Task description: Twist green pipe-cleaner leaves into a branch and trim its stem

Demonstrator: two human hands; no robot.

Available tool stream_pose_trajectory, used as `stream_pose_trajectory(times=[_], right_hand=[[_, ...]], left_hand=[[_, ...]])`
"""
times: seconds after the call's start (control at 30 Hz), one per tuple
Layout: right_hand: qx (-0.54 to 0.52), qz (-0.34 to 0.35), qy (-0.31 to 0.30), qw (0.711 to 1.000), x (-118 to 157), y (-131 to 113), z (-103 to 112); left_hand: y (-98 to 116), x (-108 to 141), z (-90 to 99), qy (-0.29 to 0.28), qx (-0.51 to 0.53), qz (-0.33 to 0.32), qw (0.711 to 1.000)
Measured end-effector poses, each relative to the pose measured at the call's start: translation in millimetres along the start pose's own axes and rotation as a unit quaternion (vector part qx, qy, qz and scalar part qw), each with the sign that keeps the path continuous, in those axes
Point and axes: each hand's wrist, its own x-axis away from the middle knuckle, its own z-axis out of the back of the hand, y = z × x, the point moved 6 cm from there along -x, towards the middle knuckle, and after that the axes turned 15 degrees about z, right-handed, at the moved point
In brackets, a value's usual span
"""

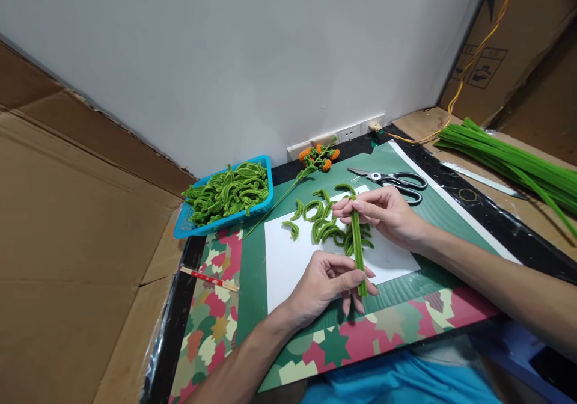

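Observation:
Green pipe cleaners (357,241), laid side by side as a short strip, stand nearly upright between my hands. My left hand (331,278) pinches the strip near its lower end, with the thumb in front. Higher up, my right hand (383,211) is closed on its top part, where a curved green end sticks out to the left above the fingers. Behind and below the hands, several curled green pipe cleaner pieces (331,232) lie on a white sheet of paper (283,272). Some of these pieces are partly hidden by my right hand and the strip.
A blue basket (180,226) heaped with curled green pieces stands at the left. Beside it lies a stem with orange flowers (319,156). Black-handled scissors (392,180) rest behind my right hand. Long green pipe cleaners (509,160) are bundled at right; chopsticks (210,279) lie left.

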Motion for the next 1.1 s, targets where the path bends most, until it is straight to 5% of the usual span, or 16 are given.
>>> stream_pose_trajectory(times=[1.1], right_hand=[[-0.072,-0.064,0.079,0.992,0,8,4]], left_hand=[[2,1,1.6,0.006,-0.017,0.022,1.000]])
